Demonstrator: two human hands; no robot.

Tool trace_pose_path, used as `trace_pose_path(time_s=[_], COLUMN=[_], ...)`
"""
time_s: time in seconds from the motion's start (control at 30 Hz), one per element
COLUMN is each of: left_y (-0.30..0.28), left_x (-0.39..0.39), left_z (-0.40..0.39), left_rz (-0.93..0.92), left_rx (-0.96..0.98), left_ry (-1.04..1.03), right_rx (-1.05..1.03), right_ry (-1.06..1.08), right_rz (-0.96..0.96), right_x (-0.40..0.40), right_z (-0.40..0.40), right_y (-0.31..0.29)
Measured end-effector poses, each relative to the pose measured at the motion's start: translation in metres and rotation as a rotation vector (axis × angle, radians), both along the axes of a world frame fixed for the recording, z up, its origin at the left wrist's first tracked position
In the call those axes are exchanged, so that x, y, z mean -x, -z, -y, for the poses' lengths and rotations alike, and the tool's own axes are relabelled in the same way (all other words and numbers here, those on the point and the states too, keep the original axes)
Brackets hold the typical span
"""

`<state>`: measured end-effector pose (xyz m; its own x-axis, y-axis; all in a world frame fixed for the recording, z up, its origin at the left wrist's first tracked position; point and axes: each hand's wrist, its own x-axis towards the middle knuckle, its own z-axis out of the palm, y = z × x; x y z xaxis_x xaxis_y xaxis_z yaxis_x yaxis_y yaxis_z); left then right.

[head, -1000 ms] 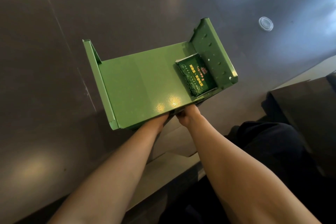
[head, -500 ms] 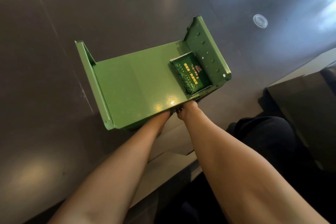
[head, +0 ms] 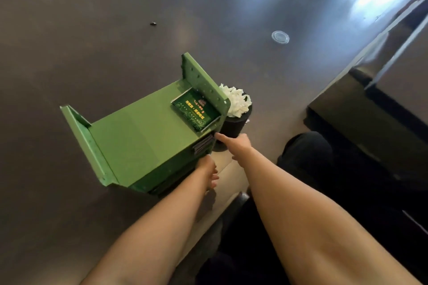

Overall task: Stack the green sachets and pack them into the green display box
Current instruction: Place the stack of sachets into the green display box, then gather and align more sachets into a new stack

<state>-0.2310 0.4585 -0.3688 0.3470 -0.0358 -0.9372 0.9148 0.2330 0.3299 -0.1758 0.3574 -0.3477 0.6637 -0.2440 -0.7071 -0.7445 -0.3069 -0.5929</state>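
Note:
The green display box (head: 139, 136) stands on the dark table, open upward, with a raised flap at each end. A stack of dark green sachets (head: 195, 111) lies in its right end against the right flap. Dark sachet edges (head: 203, 145) show in the box's front face. My left hand (head: 209, 172) rests against the lower front of the box with its fingers loosely curled and nothing visible in them. My right hand (head: 235, 143) reaches to the box's front right corner, and its straight fingers touch it.
A black cup (head: 232, 125) full of white crumpled paper (head: 236, 103) stands right behind the box's right flap. A clear round lid (head: 280, 36) and a small dark speck (head: 152, 23) lie farther back. A dark cabinet (head: 375, 99) stands at the right, and the table edge (head: 229, 169) runs under my hands.
Both hands have come out from the middle of the box's front edge; the right one moved to the right corner. The view shifted, and the black cup now shows.

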Motion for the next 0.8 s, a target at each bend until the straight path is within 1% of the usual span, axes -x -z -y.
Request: trace_pose_path(time_s=[0.1,0.3,0.33,0.4,0.53,0.63,0.7,0.8], left_y=[-0.035,-0.139,-0.164,-0.192,-0.278,-0.33,-0.354,-0.375], left_x=[-0.013,-0.065,-0.072,-0.09,-0.109,-0.123,-0.13,-0.129], left_z=[0.026,0.09,0.106,0.109,0.146,0.172,0.195,0.246], left_rz=[0.101,0.432,0.505,0.595,0.792,0.868,0.914,0.995], left_rx=[-0.042,-0.037,-0.042,-0.059,-0.103,-0.104,-0.107,-0.157], left_ry=[0.159,0.233,0.259,0.219,0.24,0.219,0.233,0.302], right_rx=[-0.009,-0.078,-0.082,-0.072,-0.073,-0.09,-0.06,0.078], right_ry=[-0.03,-0.031,-0.02,-0.038,0.015,0.073,0.105,0.132], right_rz=[0.048,0.236,0.294,0.394,0.632,0.768,0.837,0.886], right_x=[-0.005,-0.033,-0.036,-0.048,-0.054,-0.054,-0.049,-0.036], right_z=[0.024,0.072,0.085,0.082,0.121,0.147,0.172,0.228], right_y=[-0.04,-0.138,-0.162,-0.191,-0.28,-0.33,-0.354,-0.375])
